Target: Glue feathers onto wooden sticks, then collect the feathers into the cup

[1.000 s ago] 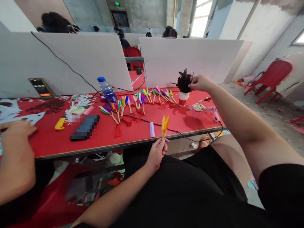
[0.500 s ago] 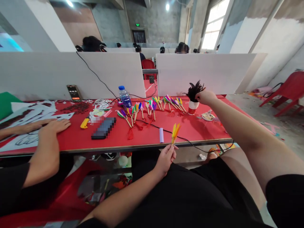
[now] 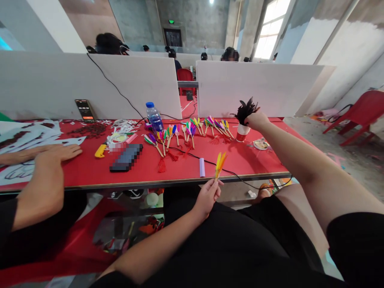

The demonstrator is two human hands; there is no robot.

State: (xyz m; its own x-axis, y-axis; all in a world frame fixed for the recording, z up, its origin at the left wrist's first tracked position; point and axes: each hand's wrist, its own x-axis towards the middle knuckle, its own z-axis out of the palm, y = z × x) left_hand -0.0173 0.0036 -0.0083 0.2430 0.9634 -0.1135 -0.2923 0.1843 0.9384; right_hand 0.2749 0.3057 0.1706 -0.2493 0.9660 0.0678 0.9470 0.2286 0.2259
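My left grip point(image 3: 208, 196) still pinches the yellow feathers point(image 3: 220, 166), which stand up from its fingertips. My right grip point(image 3: 257, 119) stays at the black feathers point(image 3: 245, 108), above the cup point(image 3: 241, 134); I can't tell whether it has clasped any. A second ago the glue gun showed; my right arm point(image 3: 295, 156) now hides it. Far left of both grips, the phone's point(image 3: 85, 110) timer seems to end in 24, previously 23.
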